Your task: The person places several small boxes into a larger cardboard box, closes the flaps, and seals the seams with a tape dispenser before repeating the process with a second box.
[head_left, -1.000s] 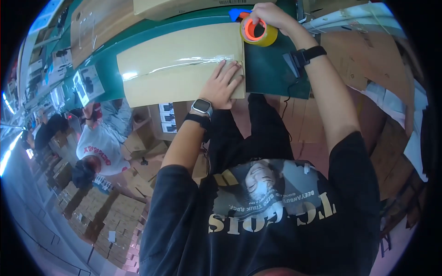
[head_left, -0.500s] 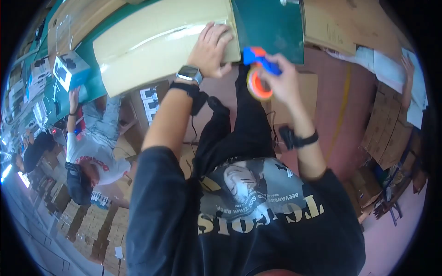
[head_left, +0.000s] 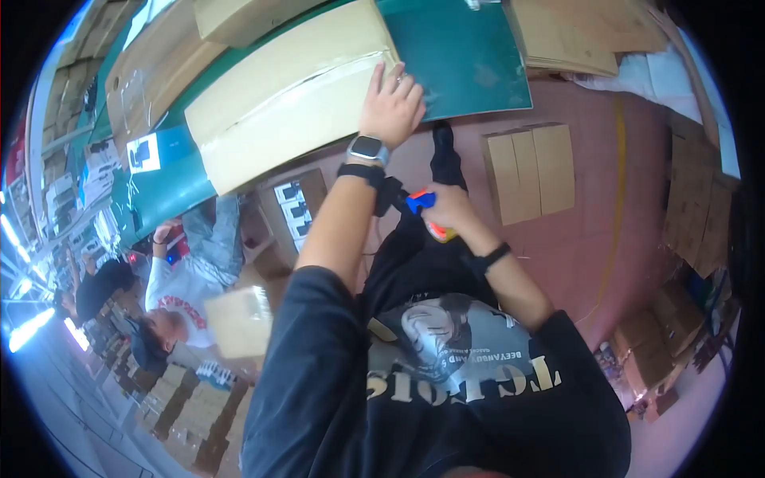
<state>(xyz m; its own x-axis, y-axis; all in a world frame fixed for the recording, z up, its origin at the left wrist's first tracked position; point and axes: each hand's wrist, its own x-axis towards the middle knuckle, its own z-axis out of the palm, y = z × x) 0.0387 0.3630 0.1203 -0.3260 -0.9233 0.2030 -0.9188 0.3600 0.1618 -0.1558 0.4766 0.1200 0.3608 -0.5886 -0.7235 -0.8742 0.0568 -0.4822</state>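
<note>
- Fingers of the left hand [head_left: 392, 103] lie spread and flat on the sealed cardboard box [head_left: 287, 99], apparently pinning its near corner to the green table [head_left: 470, 56].
- Right hand [head_left: 446, 209] hangs low by the waist, curled shut around a tape dispenser [head_left: 426, 213], kept clear of the box.
- Flattened cartons [head_left: 530, 169] lie on the red floor [head_left: 621, 239] nearby.

Bright, even indoor light; ceiling strip lights [head_left: 32, 327] glare at lower left. Strong fisheye bending, black rim, edges soft.
</note>
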